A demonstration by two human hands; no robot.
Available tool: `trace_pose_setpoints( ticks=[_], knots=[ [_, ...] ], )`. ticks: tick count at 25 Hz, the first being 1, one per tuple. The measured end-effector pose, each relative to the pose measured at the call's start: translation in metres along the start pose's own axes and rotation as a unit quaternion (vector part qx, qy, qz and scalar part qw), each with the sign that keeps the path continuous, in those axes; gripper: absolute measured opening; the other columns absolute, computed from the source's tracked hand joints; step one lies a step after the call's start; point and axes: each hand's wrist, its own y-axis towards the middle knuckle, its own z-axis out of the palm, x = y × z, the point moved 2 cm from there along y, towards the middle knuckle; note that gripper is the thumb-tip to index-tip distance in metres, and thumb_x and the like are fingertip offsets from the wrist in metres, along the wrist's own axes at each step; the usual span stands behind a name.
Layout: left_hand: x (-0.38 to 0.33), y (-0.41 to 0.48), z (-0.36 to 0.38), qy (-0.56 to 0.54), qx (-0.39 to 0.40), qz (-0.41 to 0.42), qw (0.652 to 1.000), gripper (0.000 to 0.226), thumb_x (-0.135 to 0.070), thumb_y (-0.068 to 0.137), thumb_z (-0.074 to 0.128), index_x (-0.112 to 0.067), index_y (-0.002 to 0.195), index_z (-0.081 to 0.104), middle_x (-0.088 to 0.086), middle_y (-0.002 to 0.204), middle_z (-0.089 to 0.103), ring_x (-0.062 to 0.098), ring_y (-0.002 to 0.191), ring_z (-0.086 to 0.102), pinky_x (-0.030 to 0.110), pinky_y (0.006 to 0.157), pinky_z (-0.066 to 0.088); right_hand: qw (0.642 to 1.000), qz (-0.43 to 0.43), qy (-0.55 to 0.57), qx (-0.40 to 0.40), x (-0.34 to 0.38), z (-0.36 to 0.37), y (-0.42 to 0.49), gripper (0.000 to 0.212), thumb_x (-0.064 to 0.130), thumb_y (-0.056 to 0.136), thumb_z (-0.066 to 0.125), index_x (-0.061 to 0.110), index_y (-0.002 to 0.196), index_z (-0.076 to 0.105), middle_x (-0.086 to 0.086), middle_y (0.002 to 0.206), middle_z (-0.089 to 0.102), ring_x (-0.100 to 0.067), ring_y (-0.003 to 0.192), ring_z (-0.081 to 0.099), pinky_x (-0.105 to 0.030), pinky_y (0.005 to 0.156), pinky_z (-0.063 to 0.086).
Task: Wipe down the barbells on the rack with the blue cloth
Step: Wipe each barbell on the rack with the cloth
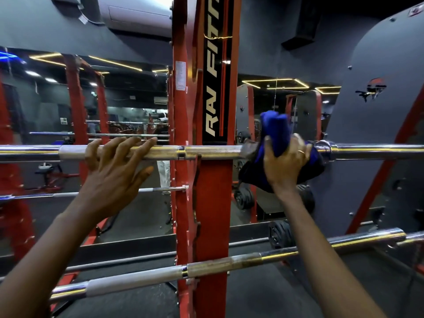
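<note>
- At the left of the upper barbell [206, 152], the left hand [114, 171] rests on the knurled shaft, fingers draped over the top, thumb loose below; it grips nothing.
- Centre: the red rack upright [183, 111] carries the bar across its front; a second, lower barbell [229, 263] crosses it slanted.
- Right of the upright, the right hand [286, 159] clutches the bunched blue cloth [275, 129] against the upper bar, just beside its chrome collar [325, 149].
- Behind: a mirror wall [128, 99] with reflections.
</note>
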Motion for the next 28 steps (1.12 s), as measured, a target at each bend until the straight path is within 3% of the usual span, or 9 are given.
trace_pose_setpoints(
  ticks=[3,5,7,9,13,16,23,25,28],
  knots=[
    [-0.007,0.001,0.000,-0.024,-0.022,-0.017,0.999,0.058,-0.049,0.100,0.033,-0.025,0.152,0.041,0.011,0.137,0.046,0.037,0.135,0.035,0.059,0.116,0.013,0.977,-0.199,-0.026,0.071,0.011,0.004,-0.019,0.061,0.049,0.085,0.056,-0.001,0.119,0.063,-0.017,0.119,0.067,-0.034,0.124,0.056,-0.051,0.122,0.023],
    [-0.009,0.001,0.001,-0.034,-0.036,-0.023,0.998,0.056,-0.048,0.099,0.035,-0.023,0.149,0.045,0.011,0.134,0.046,0.038,0.132,0.037,0.056,0.116,0.013,0.964,-0.254,-0.029,0.067,-0.008,-0.005,-0.006,0.056,0.045,0.084,0.059,0.000,0.117,0.064,-0.015,0.116,0.068,-0.034,0.120,0.056,-0.053,0.115,0.032],
    [-0.007,0.001,-0.001,-0.037,-0.039,-0.030,0.998,0.056,-0.047,0.099,0.037,-0.021,0.147,0.047,0.012,0.132,0.047,0.038,0.129,0.039,0.055,0.115,0.017,0.978,-0.204,-0.046,0.021,-0.032,-0.015,0.008,0.059,0.047,0.086,0.058,-0.001,0.120,0.062,-0.019,0.120,0.066,-0.035,0.122,0.054,-0.055,0.116,0.032],
    [-0.006,0.001,-0.001,-0.033,-0.038,-0.033,0.998,0.056,-0.047,0.098,0.039,-0.020,0.146,0.048,0.013,0.132,0.048,0.039,0.128,0.040,0.055,0.115,0.018,0.995,-0.088,-0.045,-0.020,-0.046,-0.026,0.018,0.066,0.050,0.088,0.055,-0.003,0.127,0.058,-0.023,0.130,0.061,-0.035,0.131,0.049,-0.056,0.121,0.025],
    [-0.008,0.002,-0.001,-0.035,-0.019,-0.048,0.998,0.057,-0.050,0.097,0.039,-0.023,0.147,0.046,0.010,0.131,0.047,0.036,0.128,0.038,0.053,0.116,0.014,0.995,0.033,-0.074,0.051,-0.017,-0.026,0.021,0.076,0.057,0.084,0.049,-0.007,0.124,0.058,-0.027,0.135,0.057,-0.036,0.140,0.042,-0.049,0.127,0.011],
    [-0.009,0.003,-0.003,-0.032,-0.021,-0.059,0.998,0.055,-0.050,0.098,0.038,-0.024,0.145,0.046,0.008,0.130,0.049,0.033,0.127,0.038,0.052,0.116,0.013,0.992,-0.054,-0.038,0.109,0.028,-0.014,-0.004,0.080,0.064,0.082,0.044,-0.006,0.116,0.060,-0.029,0.125,0.061,-0.041,0.130,0.051,-0.052,0.125,0.017],
    [-0.008,0.001,-0.006,-0.045,-0.008,-0.064,0.997,0.051,-0.047,0.100,0.039,-0.030,0.147,0.045,0.002,0.133,0.049,0.026,0.129,0.040,0.044,0.117,0.013,0.965,-0.220,-0.007,0.140,0.074,0.015,-0.076,0.074,0.051,0.082,0.053,0.005,0.140,0.049,-0.016,0.144,0.052,-0.036,0.143,0.039,-0.048,0.124,0.010],
    [-0.006,0.001,-0.007,-0.045,-0.002,-0.062,0.997,0.049,-0.047,0.100,0.038,-0.032,0.147,0.042,0.000,0.134,0.050,0.026,0.129,0.042,0.043,0.117,0.013,0.953,-0.258,0.022,0.159,0.060,0.014,-0.057,0.064,0.049,0.084,0.052,0.007,0.131,0.055,-0.014,0.126,0.061,-0.037,0.127,0.053,-0.051,0.117,0.023],
    [-0.008,0.001,-0.007,-0.050,0.007,-0.062,0.997,0.052,-0.050,0.099,0.039,-0.032,0.148,0.041,0.001,0.136,0.048,0.026,0.131,0.040,0.041,0.117,0.012,0.974,-0.186,0.066,0.108,0.054,0.010,-0.029,0.049,0.047,0.087,0.050,0.004,0.107,0.060,-0.009,0.088,0.058,-0.035,0.088,0.061,-0.048,0.097,0.039]
  ],
)
